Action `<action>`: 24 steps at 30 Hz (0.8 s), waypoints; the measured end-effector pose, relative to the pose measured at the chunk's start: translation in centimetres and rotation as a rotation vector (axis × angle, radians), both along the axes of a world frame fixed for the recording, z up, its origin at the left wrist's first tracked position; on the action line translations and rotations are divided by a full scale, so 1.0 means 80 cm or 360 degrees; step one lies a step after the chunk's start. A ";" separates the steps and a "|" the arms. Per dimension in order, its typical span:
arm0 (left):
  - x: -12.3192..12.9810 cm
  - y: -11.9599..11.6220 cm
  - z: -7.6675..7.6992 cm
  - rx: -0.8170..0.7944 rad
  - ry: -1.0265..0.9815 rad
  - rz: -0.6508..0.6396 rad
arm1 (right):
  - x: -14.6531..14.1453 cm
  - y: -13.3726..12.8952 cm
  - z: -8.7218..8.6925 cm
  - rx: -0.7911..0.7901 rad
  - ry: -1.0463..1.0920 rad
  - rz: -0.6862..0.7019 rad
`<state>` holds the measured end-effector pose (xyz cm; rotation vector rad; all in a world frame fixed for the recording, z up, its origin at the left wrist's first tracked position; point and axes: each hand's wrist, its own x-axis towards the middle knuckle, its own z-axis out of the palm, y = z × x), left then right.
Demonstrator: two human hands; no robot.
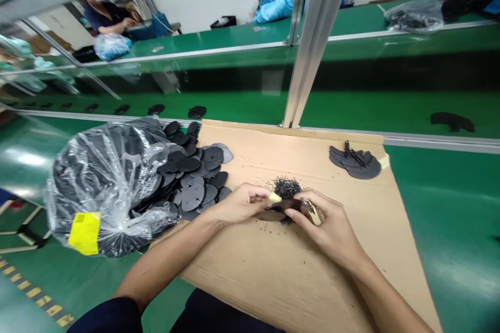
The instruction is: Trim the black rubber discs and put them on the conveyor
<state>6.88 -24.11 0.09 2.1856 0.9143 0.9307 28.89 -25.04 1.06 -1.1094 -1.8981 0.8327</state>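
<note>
In the middle, my left hand [242, 204] is closed on a thin black oval disc [272, 215], with something pale yellow at its fingertips. My right hand [332, 221] meets it at the other side, wrapped round a shiny tool with pale yellow wrapping [313, 212]; its exact kind is hidden by the fingers. Directly behind both hands lies a heap of small black plastic bits [287, 186], scattered over the cardboard sheet [250, 270]. Left of my left hand spreads a pile of black oval discs [193, 196].
A clear plastic bag [105, 182] of black parts with a yellow label stands at left. Curved black pieces [355, 162] are stacked at the cardboard's right back. Behind, a metal post [308, 52] rises beside a green belt [371, 112] carrying black parts. A person [111, 15] sits beyond.
</note>
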 end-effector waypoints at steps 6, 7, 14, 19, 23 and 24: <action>-0.029 0.070 0.097 0.0341 0.0691 0.0142 | 0.007 0.015 -0.017 0.0214 0.0021 -0.0355; -0.034 0.093 0.110 0.0441 0.0854 0.0246 | 0.008 0.016 -0.018 0.0284 0.0010 -0.0356; -0.046 0.247 0.096 0.0237 0.1256 0.0722 | 0.004 -0.004 -0.021 0.0697 -0.0256 -0.0178; -0.046 0.271 0.040 0.0068 0.1365 0.0719 | 0.001 -0.016 -0.036 0.0763 -0.0483 -0.0121; -0.060 0.282 0.025 -0.0006 0.1506 0.0815 | -0.001 -0.020 -0.037 0.0776 -0.0587 -0.0082; -0.063 0.284 0.024 -0.0025 0.1547 0.0838 | -0.001 -0.021 -0.037 0.0774 -0.0598 -0.0078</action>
